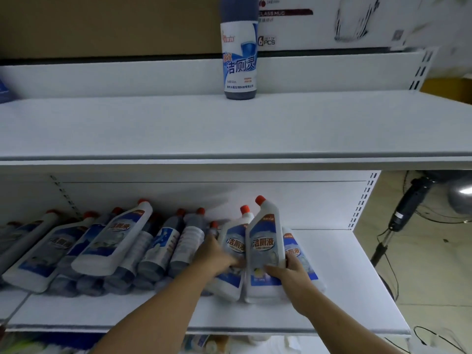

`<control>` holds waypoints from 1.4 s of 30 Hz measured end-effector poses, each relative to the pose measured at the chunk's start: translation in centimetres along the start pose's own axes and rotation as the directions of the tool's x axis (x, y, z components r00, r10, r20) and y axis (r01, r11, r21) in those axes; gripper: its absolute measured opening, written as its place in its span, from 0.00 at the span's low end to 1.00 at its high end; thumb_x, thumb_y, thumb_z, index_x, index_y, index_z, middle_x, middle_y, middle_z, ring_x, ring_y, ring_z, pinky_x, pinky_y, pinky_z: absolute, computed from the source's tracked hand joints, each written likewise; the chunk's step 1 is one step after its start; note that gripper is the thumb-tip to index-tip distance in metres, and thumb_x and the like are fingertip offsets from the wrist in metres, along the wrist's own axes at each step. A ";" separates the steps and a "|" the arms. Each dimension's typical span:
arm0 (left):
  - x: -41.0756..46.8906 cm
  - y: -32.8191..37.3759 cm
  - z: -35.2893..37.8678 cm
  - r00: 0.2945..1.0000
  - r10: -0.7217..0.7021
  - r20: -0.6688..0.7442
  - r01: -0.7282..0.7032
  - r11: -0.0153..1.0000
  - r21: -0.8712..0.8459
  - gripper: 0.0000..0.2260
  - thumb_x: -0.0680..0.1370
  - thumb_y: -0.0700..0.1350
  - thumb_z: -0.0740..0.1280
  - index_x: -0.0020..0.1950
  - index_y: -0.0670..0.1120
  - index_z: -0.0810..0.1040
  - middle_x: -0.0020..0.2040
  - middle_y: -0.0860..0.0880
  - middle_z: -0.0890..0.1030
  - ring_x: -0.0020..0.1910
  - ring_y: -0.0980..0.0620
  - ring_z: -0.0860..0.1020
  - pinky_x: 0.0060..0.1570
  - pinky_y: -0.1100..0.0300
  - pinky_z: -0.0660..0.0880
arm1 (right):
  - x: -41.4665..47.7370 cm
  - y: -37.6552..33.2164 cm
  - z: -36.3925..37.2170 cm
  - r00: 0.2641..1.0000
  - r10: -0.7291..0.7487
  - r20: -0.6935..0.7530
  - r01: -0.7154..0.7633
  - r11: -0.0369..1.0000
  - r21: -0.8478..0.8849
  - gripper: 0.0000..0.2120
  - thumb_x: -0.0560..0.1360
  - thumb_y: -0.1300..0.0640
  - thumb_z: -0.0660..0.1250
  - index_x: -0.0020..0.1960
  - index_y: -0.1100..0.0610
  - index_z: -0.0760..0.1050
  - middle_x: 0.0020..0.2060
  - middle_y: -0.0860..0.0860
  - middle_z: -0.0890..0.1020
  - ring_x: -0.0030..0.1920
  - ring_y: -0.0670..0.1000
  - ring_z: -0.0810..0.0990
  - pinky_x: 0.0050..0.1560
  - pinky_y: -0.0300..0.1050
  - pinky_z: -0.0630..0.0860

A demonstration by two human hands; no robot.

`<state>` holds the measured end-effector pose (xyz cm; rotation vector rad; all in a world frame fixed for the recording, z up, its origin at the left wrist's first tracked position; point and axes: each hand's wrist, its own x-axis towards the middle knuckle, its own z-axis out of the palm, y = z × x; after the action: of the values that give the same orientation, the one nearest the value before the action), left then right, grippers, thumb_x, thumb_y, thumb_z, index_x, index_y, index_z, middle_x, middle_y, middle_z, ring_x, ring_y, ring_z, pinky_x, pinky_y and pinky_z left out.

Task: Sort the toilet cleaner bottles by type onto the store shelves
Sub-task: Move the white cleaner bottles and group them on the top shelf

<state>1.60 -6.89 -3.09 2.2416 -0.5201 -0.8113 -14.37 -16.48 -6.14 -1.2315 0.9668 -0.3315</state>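
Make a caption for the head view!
Right hand grips a white bottle, left hand touches another; a dark bottle stands on the shelf above.

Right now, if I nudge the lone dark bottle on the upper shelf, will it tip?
Probably, if pushed high: the dark bottle is tall on a narrow base, standing alone on the upper shelf. Its round body would likely roll once down. It looks full, so expect some weight.
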 end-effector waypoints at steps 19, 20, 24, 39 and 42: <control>-20.2 -15.6 -24.6 0.862 -0.135 -0.489 -0.254 0.719 -0.647 0.25 0.59 0.36 0.79 0.54 0.41 0.77 0.46 0.41 0.85 0.44 0.39 0.84 0.39 0.49 0.80 | -11.6 -5.2 26.2 0.651 -0.237 0.722 0.315 0.949 0.027 0.22 0.66 0.60 0.76 0.56 0.53 0.72 0.48 0.53 0.85 0.45 0.53 0.85 0.43 0.50 0.82; -21.4 -16.5 -26.4 0.841 -0.149 -0.520 -0.275 0.711 -0.648 0.27 0.57 0.37 0.79 0.54 0.42 0.77 0.46 0.41 0.86 0.43 0.40 0.84 0.39 0.49 0.80 | -12.6 -5.6 28.4 0.631 -0.246 0.736 0.340 0.940 0.023 0.22 0.66 0.60 0.76 0.56 0.53 0.72 0.48 0.53 0.85 0.45 0.53 0.85 0.43 0.50 0.82; -25.6 -19.5 -34.9 0.757 -0.146 -0.637 -0.372 0.704 -0.604 0.26 0.57 0.38 0.79 0.53 0.43 0.76 0.45 0.42 0.86 0.42 0.41 0.85 0.37 0.49 0.81 | -17.0 -8.3 37.5 0.545 -0.307 0.780 0.442 0.896 0.044 0.22 0.65 0.56 0.77 0.55 0.50 0.72 0.47 0.51 0.85 0.45 0.51 0.85 0.45 0.53 0.83; -27.3 -26.1 -64.4 0.614 0.022 -0.789 -0.590 0.677 -0.440 0.22 0.62 0.38 0.78 0.53 0.47 0.78 0.46 0.46 0.86 0.42 0.44 0.85 0.39 0.45 0.82 | -24.3 -18.7 63.6 0.464 -0.574 0.675 0.609 0.760 0.227 0.21 0.65 0.55 0.76 0.54 0.50 0.72 0.48 0.51 0.84 0.46 0.52 0.84 0.48 0.56 0.82; -24.6 -26.7 -68.8 0.610 0.066 -0.790 -0.630 0.645 -0.433 0.26 0.59 0.38 0.78 0.56 0.46 0.78 0.47 0.44 0.85 0.42 0.42 0.85 0.38 0.45 0.81 | -23.5 -20.6 67.9 0.445 -0.616 0.650 0.646 0.723 0.243 0.25 0.62 0.50 0.76 0.55 0.49 0.72 0.50 0.50 0.83 0.49 0.53 0.84 0.50 0.58 0.81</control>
<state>33.78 57.35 26.71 1.4499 -0.2198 0.1715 29.76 35.93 23.71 -1.5662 -0.2107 -0.3805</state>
